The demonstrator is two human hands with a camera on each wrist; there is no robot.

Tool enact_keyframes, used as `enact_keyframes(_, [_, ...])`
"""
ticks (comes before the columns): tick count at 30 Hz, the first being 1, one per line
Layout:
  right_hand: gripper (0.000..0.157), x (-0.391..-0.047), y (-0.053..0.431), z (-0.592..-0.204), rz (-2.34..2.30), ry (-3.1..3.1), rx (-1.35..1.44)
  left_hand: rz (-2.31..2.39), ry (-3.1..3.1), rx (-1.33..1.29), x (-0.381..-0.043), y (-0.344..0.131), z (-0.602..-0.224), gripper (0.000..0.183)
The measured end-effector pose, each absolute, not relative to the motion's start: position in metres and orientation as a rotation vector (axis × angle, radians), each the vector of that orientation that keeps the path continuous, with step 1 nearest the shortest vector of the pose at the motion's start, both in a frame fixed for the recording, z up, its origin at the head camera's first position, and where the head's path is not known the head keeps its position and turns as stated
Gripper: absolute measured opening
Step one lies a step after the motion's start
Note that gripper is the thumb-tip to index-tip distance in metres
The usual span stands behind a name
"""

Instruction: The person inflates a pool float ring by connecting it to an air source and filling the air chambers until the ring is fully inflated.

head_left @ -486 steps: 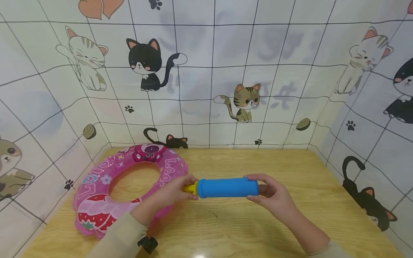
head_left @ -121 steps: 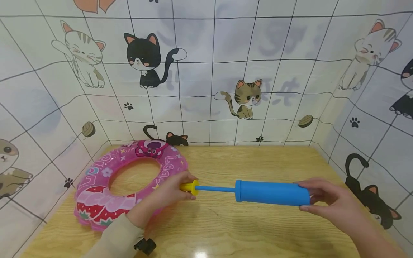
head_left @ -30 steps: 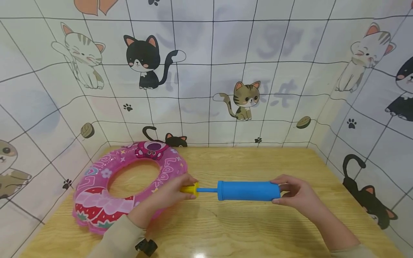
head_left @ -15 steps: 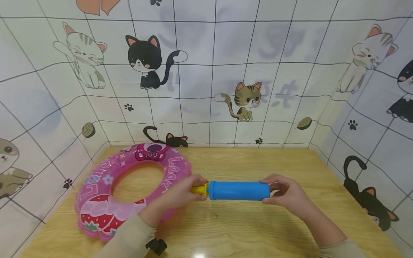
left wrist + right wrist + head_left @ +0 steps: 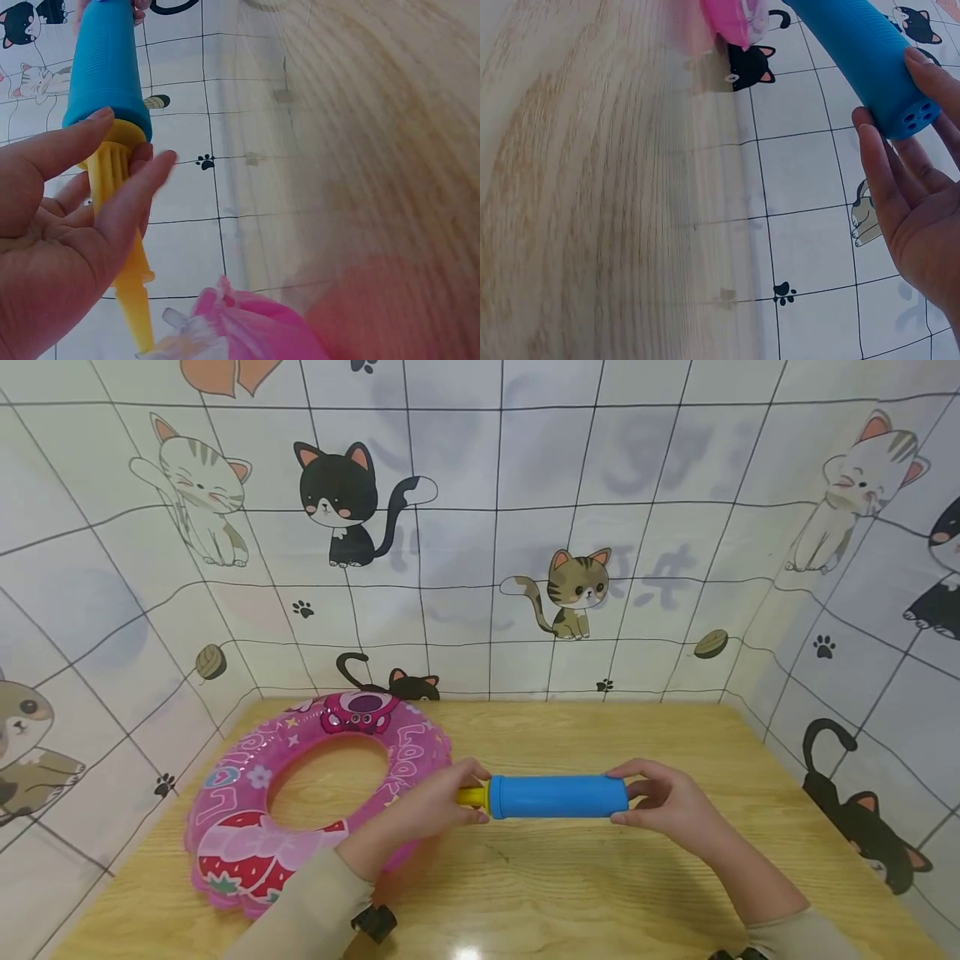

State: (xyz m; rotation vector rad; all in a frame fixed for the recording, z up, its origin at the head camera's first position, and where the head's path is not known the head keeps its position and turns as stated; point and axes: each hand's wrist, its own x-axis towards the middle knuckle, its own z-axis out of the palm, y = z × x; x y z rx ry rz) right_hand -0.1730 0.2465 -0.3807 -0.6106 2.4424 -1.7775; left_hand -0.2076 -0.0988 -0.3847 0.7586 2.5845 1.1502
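A blue hand pump (image 5: 558,797) lies level just above the wooden table (image 5: 570,893), pushed in to its short length. My left hand (image 5: 465,793) pinches its yellow nozzle (image 5: 476,797) beside the pink swim ring (image 5: 240,852). In the left wrist view the nozzle (image 5: 120,225) runs between thumb and fingers, its tip down at the ring's clear valve (image 5: 184,334). My right hand (image 5: 633,795) grips the barrel's far end. In the right wrist view, fingers (image 5: 877,172) curl around the holed end cap (image 5: 911,112).
The inflated ring takes up the table's left half. Cat-patterned sheets (image 5: 525,527) wall in the table at the back and on both sides. Bare wood lies to the right and in front of the pump.
One second ago the pump's thin rod showed between nozzle and barrel. My right hand has since pushed the barrel left until it meets the nozzle. My left hand keeps its hold by the ring.
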Motion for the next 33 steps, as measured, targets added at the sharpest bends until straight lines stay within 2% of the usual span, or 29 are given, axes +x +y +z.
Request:
enact_keyframes(10, [0.051,-0.183,0.249,-0.388,-1.620,2.495,-0.669,1.010,2.613,0.765,-0.204,-0.108,-0.375,0.054])
enact_keyframes(33, [0.051,-0.209,0.254,-0.420,-1.306,2.637,-0.722,1.049,2.644,0.797,-0.194,-0.162,-0.359,0.051])
